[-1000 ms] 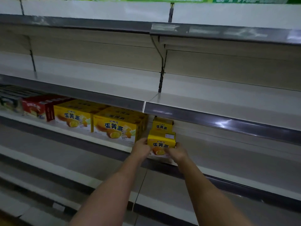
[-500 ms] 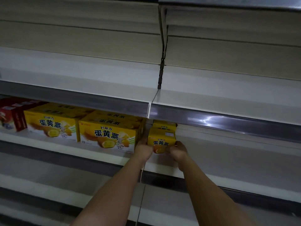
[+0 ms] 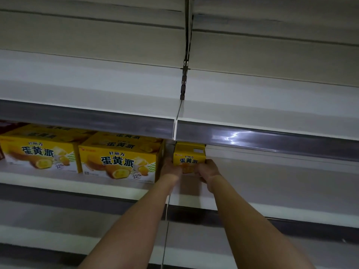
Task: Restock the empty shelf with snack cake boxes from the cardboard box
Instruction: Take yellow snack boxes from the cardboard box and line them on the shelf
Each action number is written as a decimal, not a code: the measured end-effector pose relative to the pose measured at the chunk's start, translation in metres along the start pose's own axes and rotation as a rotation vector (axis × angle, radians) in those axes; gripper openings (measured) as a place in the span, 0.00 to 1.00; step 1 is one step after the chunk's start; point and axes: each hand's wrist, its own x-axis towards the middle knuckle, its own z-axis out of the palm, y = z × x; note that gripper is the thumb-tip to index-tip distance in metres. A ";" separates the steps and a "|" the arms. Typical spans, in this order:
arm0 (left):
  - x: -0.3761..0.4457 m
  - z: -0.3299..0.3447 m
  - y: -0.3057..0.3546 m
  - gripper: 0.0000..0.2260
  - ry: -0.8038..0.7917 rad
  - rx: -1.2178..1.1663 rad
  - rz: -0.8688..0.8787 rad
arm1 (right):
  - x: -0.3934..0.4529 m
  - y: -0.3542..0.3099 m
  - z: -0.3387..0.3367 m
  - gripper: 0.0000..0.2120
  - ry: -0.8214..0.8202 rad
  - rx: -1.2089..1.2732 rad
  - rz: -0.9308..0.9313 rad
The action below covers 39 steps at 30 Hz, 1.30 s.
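Dim store aisle, pale metal shelving in tiers, split by a dark upright [image 3: 184, 55] at centre. Upper shelf [image 3: 272, 113] bare on top, grey price rail [image 3: 252, 136] along its front edge catching a glint of light. Below it, stocked shelf [image 3: 281, 181] running left to right, white lip in front. On its left part, two big yellow boxes [image 3: 118, 158] side by side, fronts out, printed with cake pictures and Chinese lettering; more yellow stacked behind them, hard to count under the rail. Sliver of a dark red box [image 3: 3, 150] at the far left edge. Just right of the big boxes, small box [image 3: 189, 155], yellow, same design, standing upright on the stocked shelf near the seam between the two shelf sections, its top tucked under the rail. Left hand [image 3: 171, 169] against the small box's lower left side, between it and the nearest big box; right hand [image 3: 208, 170] on its lower right corner, fingers curled round the edge. Both hands grasping the small box, bare forearms reaching up from the bottom of view. Lower shelves below, grey and white, blurred.
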 end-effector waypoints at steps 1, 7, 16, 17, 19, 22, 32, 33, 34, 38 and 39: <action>0.000 0.000 0.001 0.19 -0.017 0.011 -0.005 | -0.001 -0.002 0.000 0.11 -0.002 0.018 0.010; 0.001 -0.003 0.005 0.11 -0.080 0.032 0.024 | 0.011 -0.002 -0.004 0.24 0.033 0.060 0.056; -0.020 0.001 0.004 0.23 0.022 0.227 0.086 | -0.001 0.016 -0.025 0.10 0.037 -0.162 0.055; -0.024 0.003 0.005 0.23 0.037 0.237 0.057 | -0.003 0.018 -0.029 0.07 0.018 -0.189 0.036; -0.032 0.007 0.008 0.21 0.072 0.242 0.034 | -0.010 0.017 -0.037 0.12 -0.023 -0.248 0.006; -0.051 0.011 0.010 0.17 0.148 0.250 0.015 | -0.019 0.015 -0.051 0.16 -0.050 -0.312 -0.016; -0.133 -0.003 0.001 0.17 0.394 0.233 -0.028 | -0.055 0.026 -0.060 0.19 -0.282 -0.300 -0.130; -0.141 -0.006 0.000 0.17 0.414 0.223 -0.037 | -0.060 0.027 -0.060 0.21 -0.314 -0.310 -0.157; -0.150 -0.008 -0.001 0.17 0.432 0.215 -0.046 | -0.066 0.027 -0.059 0.22 -0.343 -0.322 -0.176; -0.196 -0.023 -0.013 0.16 0.547 0.205 -0.091 | -0.097 0.030 -0.051 0.16 -0.447 -0.373 -0.226; -0.205 -0.028 -0.018 0.16 0.575 0.201 -0.106 | -0.105 0.029 -0.049 0.12 -0.465 -0.386 -0.247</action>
